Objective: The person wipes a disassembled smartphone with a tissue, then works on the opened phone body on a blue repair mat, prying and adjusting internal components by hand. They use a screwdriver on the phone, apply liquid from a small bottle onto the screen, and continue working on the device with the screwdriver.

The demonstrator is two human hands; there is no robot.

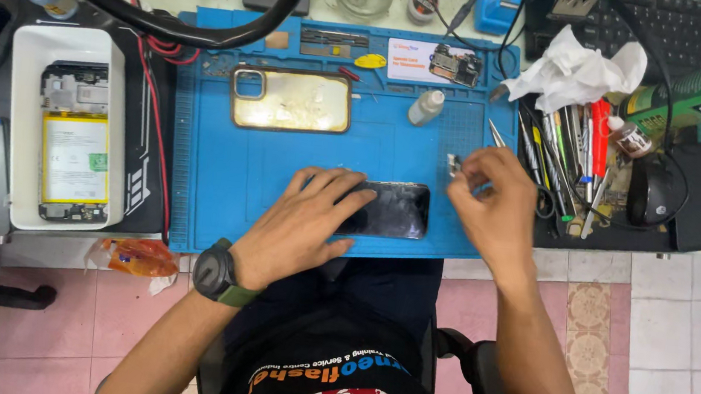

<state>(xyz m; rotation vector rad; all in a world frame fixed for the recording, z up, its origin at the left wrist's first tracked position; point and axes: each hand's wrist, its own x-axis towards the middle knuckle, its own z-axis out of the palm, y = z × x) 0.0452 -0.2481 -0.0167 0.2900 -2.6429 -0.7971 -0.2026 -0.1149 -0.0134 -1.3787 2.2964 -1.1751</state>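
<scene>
The left hand [301, 222] lies flat on a dark phone [392, 210] at the blue mat's [224, 176] six o'clock edge, hiding its left end. The right hand [493, 206] pinches a small metal part [454, 165], too tiny to identify.

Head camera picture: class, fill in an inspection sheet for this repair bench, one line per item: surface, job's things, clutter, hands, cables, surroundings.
Surface: blue mat on the bench.
Job's things: dark phone flat on the mat near its front edge; small metal part at the right fingertips.
Clutter: clear phone case, small bottle, circuit board, hand tools, crumpled tissue, opened phone in a white tray.
Hands: left hand flat on the phone; right hand pinching the small part.
Cables: thick black cable across the top; red wires beside the mat.
Surroundings: tiled floor, keyboard, mouse.
</scene>
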